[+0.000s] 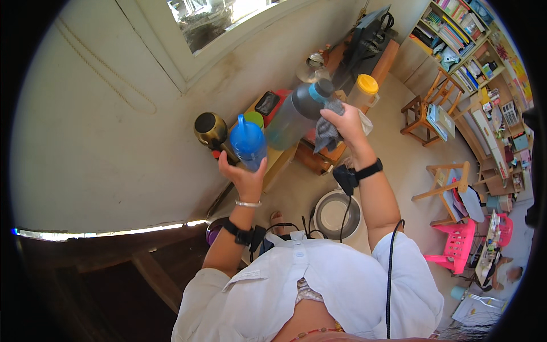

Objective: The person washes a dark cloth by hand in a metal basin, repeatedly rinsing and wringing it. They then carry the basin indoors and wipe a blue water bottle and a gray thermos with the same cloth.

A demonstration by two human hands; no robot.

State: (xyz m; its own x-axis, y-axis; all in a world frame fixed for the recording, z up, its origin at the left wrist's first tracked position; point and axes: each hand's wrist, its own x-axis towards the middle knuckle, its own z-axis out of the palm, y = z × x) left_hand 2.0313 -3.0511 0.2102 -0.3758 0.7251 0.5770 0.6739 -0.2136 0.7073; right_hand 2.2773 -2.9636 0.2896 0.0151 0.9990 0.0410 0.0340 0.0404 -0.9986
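My left hand (243, 177) is curled around the lower part of a blue plastic bottle (248, 139) with a loop on its lid. My right hand (348, 124) grips a crumpled grey striped cloth (328, 134). Right beside the cloth is a large translucent bottle (286, 119) with a dark top and a light-blue ring; whether my right fingers also hold it is hidden. A brass-coloured thermos flask (211, 128) stands left of the blue bottle, and a green lid (254, 119) shows behind it.
A yellow-lidded pitcher (365, 92) and a glass jar (312, 70) stand farther back by the wall. On the floor sits a round metal basin (337, 213). Wooden chairs (427, 113), a pink plastic chair (455, 246) and bookshelves (453, 34) are at right. A person (506, 273) is at the far right.
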